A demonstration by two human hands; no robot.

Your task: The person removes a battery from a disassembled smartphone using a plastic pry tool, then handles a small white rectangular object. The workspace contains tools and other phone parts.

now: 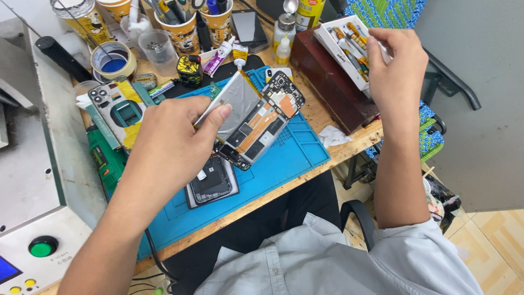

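My left hand holds an opened phone above the blue work mat. Its thumb presses the silver battery, which is tilted up out of the phone body. Orange flex cables and the camera module show inside the phone. My right hand reaches into a white box of small tools on a dark red case, fingers closed on something in the box that I cannot make out.
A second phone back lies on the mat near the front. Cups of tools, glue tubes, a small bottle, a tape roll, a green drill and a grey machine with a green button crowd the left and back.
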